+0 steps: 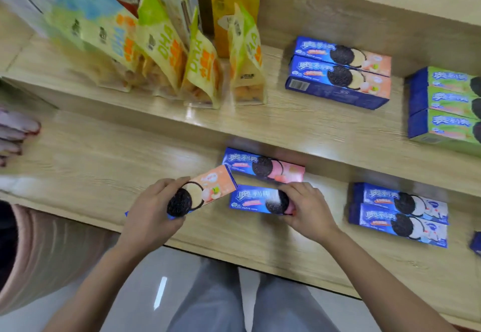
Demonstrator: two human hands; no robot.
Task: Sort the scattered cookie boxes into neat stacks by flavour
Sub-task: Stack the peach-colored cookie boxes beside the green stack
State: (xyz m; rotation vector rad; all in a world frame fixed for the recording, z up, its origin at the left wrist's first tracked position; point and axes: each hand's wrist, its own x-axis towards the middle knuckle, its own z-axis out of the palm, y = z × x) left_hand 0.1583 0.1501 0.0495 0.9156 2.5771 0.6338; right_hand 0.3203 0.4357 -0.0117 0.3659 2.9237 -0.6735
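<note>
My left hand (153,209) grips an orange-ended cookie box (205,191), lifted and tilted above the lower shelf (91,165). My right hand (307,209) holds the right end of a pink-ended cookie box (252,199) lying flat on that shelf. A second pink-ended box (263,165) lies just behind it. Two white-ended boxes (400,214) sit side by side to the right. On the middle shelf (299,118), two orange-ended boxes (341,74) lie together and three green boxes (445,105) lie at the right edge.
Standing snack pouches (158,53) and a yellow carton (231,4) fill the left of the middle shelf. Another person's hand (15,134) and pink sleeve (39,253) are at the far left. A blue box corner (476,243) shows at the right edge.
</note>
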